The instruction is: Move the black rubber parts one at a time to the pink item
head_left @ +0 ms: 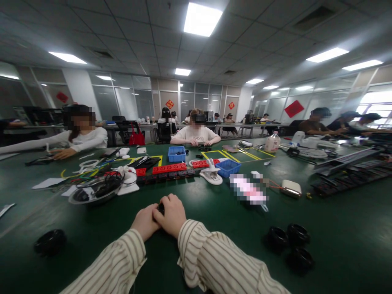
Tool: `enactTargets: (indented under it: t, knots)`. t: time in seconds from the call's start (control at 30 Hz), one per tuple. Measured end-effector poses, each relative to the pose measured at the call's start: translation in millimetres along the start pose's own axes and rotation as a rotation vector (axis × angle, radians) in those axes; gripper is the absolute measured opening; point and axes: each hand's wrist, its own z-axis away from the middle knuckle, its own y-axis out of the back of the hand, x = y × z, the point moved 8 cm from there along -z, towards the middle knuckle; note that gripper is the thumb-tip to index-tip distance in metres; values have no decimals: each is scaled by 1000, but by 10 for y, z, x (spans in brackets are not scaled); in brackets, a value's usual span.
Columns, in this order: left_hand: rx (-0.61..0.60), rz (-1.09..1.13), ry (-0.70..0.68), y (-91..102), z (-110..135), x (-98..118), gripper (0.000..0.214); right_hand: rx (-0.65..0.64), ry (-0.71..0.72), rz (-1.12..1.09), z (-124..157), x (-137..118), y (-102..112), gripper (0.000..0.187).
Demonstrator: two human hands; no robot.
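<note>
My left hand [145, 221] and my right hand [172, 214] meet in front of me at the table, fingers curled together round a small black object [161, 209]. Only a sliver of it shows between them, so its kind is hidden. Off to the left lies a black tyre-like ring [50, 242]. On the right sit three similar ones: one ring [277, 237], a second ring [298, 234] and a third ring [300, 260]. None of these rings is touched by either hand.
Beyond my hands, the green table [208, 212] holds a bowl of black cables [94, 192], red-topped blocks [169, 168], a white clip stand [211, 173], a blue basket [177, 154], another blue basket [228, 167] and a cream-coloured case [291, 188]. A person [196, 132] sits opposite.
</note>
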Motion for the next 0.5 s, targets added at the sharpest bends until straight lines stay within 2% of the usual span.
enactTargets:
  t: [0.33,0.5]
  knots:
    - [5,40,-71,-11,214,117,19,36,-47,-35,214,-56,41,16]
    - [-1,33,-65,-55,320,141,20,46,-59,-74,337,-100,116,14]
